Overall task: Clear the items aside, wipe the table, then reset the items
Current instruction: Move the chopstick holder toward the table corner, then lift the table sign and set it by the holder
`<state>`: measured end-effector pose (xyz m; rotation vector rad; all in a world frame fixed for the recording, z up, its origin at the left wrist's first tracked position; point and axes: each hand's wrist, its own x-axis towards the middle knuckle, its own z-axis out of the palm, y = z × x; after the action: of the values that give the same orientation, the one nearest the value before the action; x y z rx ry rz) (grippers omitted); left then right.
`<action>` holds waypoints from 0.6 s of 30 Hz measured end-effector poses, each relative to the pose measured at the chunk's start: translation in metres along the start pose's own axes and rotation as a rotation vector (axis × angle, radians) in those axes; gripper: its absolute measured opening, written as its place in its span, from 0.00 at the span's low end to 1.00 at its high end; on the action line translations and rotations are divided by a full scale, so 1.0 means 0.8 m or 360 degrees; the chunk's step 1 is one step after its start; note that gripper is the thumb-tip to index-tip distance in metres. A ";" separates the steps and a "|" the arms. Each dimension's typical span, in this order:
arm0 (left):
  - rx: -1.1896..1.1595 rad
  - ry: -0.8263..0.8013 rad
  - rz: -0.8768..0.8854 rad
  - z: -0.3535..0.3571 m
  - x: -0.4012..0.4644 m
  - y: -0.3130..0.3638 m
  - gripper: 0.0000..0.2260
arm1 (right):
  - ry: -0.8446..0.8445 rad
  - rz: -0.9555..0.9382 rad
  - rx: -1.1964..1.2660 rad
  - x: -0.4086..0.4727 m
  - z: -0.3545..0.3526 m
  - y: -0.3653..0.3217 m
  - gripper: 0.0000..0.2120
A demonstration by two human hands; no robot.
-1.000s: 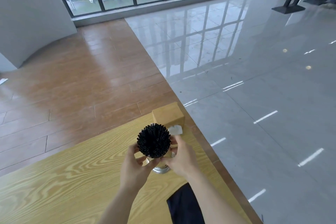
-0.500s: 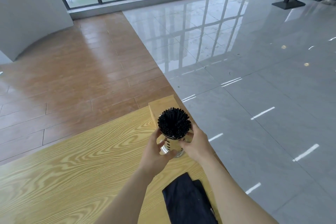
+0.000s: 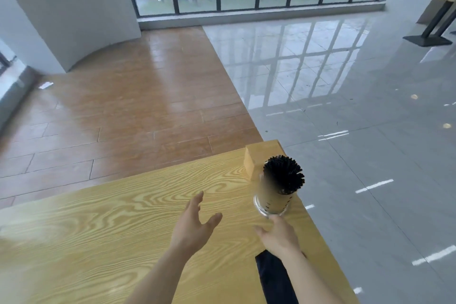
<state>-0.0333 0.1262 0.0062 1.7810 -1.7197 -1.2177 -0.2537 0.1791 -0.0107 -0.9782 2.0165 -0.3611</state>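
Observation:
A metal holder (image 3: 272, 201) packed with black straws (image 3: 283, 174) stands upright near the far right corner of the wooden table (image 3: 111, 224), right in front of a wooden box (image 3: 257, 158). My left hand (image 3: 195, 223) hovers open to the left of the holder, apart from it. Just below the holder's base is my right hand (image 3: 280, 236), fingers spread, holding nothing. A dark cloth (image 3: 274, 279) lies on the table under my right forearm.
The table's right edge runs close beside the holder, with grey tiled floor (image 3: 357, 131) beyond it. Wooden flooring (image 3: 123, 111) lies past the far edge. Another table's black base (image 3: 429, 39) stands at the far right.
Both hands held the straw holder and carried it right toward the box. It now stands on the table and both hands have let go and pulled back.

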 end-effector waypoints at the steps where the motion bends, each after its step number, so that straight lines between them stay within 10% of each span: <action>1: 0.0016 0.0035 -0.0009 -0.027 -0.007 -0.014 0.37 | -0.0053 -0.0053 -0.0049 -0.007 0.017 -0.020 0.36; 18: -0.0024 0.0730 -0.0412 -0.552 -0.182 -0.360 0.34 | -0.0507 -0.0934 -0.0578 -0.211 0.456 -0.441 0.39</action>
<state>0.5062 0.1865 0.0739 2.1194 -1.2480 -0.8174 0.2717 0.1108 0.0635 -1.7416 1.5033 -0.1293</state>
